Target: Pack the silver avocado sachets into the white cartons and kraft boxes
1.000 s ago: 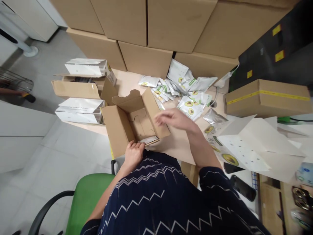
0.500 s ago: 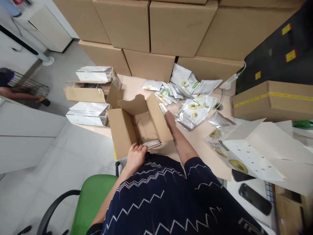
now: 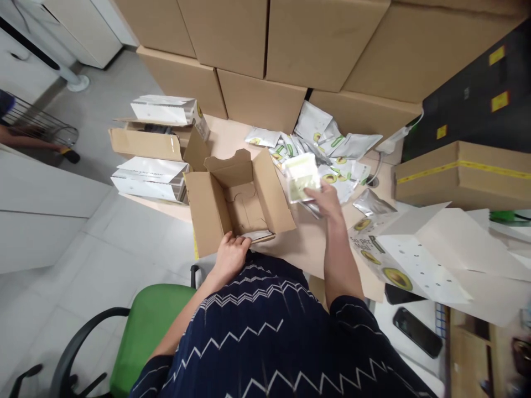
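An open brown cardboard box (image 3: 244, 204) stands at the near edge of the table, flaps spread. A flat white item (image 3: 256, 235) lies inside against its near wall. The fingers of my left hand (image 3: 233, 252) are curled over that near rim. My right hand (image 3: 328, 199), to the right of the box, grips a white and green packet (image 3: 302, 177) by its lower right corner; the packet is slightly blurred. Behind it lies a heap of silver-white pouches (image 3: 315, 130) with avocado pictures, partly covered by the held packet.
Stacked cartons (image 3: 265, 102) wall off the back. White boxes (image 3: 147, 179) and another open carton (image 3: 145, 145) stand at left. An opened printed white box (image 3: 410, 265) and phone (image 3: 417, 331) are at right. A green chair (image 3: 157, 331) stands nearby; another person's arm (image 3: 33, 139) shows far left.
My right hand has come up from beside the box's right flap and moved right, now with the packet in it. My left hand stays on the box rim. The view has shifted slightly.
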A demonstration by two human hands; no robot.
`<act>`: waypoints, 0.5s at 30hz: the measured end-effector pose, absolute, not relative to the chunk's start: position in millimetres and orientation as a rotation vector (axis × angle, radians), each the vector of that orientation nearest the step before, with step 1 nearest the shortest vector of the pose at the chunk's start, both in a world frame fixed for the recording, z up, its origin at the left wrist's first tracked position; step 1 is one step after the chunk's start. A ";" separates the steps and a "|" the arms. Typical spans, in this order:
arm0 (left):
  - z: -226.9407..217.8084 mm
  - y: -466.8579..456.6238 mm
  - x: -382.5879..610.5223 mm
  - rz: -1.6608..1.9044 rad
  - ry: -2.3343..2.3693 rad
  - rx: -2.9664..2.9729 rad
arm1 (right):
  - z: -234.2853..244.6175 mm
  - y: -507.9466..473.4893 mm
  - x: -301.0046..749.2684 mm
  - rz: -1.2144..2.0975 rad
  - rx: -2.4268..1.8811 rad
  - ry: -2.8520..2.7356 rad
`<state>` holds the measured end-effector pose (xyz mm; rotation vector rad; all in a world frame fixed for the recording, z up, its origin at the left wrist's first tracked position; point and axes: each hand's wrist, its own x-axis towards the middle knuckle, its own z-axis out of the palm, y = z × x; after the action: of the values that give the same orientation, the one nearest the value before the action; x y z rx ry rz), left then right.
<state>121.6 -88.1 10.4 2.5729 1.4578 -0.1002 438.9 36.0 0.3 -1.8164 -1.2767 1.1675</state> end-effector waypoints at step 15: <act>22.6 -85.4 127.1 -0.263 1.407 2.504 | 113.9 40.8 314.9 0.798 -1.239 -2.827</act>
<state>127.1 -85.4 22.6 2.5037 1.4065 -0.2631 314.9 40.8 113.9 -1.2392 -2.8274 0.7982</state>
